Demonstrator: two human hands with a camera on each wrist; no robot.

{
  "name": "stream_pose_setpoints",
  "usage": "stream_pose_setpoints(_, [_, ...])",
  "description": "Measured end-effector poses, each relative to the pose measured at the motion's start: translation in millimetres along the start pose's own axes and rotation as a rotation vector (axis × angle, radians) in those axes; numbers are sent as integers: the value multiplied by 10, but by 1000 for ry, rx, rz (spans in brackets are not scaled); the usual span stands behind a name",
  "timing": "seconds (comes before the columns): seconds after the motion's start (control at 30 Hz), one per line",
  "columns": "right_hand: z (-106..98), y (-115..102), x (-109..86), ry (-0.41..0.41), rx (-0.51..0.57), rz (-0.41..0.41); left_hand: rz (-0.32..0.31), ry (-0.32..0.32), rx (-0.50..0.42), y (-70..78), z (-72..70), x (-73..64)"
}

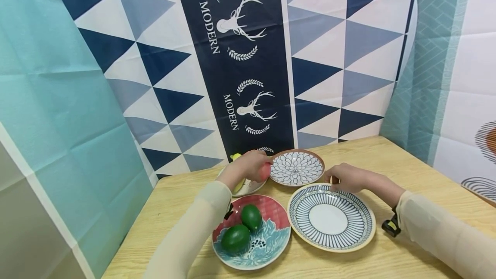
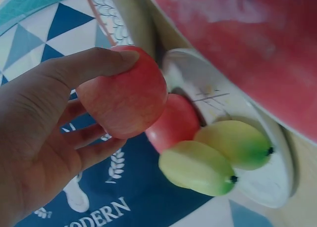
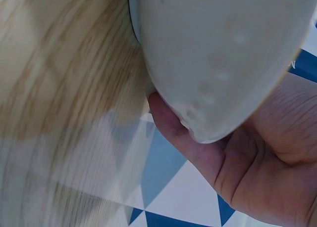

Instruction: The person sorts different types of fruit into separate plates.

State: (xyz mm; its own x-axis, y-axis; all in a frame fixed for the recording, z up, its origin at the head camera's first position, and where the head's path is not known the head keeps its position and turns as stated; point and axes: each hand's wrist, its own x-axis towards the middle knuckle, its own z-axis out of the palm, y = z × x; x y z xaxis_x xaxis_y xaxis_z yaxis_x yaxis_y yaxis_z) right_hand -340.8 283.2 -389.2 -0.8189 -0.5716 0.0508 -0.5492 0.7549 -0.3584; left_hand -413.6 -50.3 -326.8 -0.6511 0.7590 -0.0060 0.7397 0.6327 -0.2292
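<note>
My left hand [image 1: 251,165] holds a red apple [image 2: 126,96] between thumb and fingers, above the small white plate [image 2: 270,187] at the back. On that plate lie a second red fruit [image 2: 174,120] and two yellow-green mangoes [image 2: 198,167], partly hidden by my hand in the head view. At the front right, my right hand [image 1: 350,178] grips the far rim of a blue-and-white striped plate [image 1: 328,218]. The right wrist view shows fingers [image 3: 185,143] bent against the pale outside of that plate.
A red-and-turquoise flowered plate [image 1: 271,251] stands front left with two dark green fruits [image 1: 236,238], perhaps avocados or limes. Behind the striped plate is a brown-rimmed plate with a petal pattern [image 1: 296,169]. Patterned cloth [image 1: 248,59] hangs along the table's back edge.
</note>
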Motion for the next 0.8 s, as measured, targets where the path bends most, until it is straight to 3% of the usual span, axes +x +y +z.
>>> stream_pose_setpoints(0.37, [-14,-10,-5,1,-2,-5,61,-4,-50,233,-319,5])
stream_pose_setpoints(0.57, [2,-23,-14,-7,11,0,119,-9,-53,503,-475,17])
stream_pose_setpoints(0.8, [19,-16,-22,9,18,-31,249,-5,-31,861,-535,59])
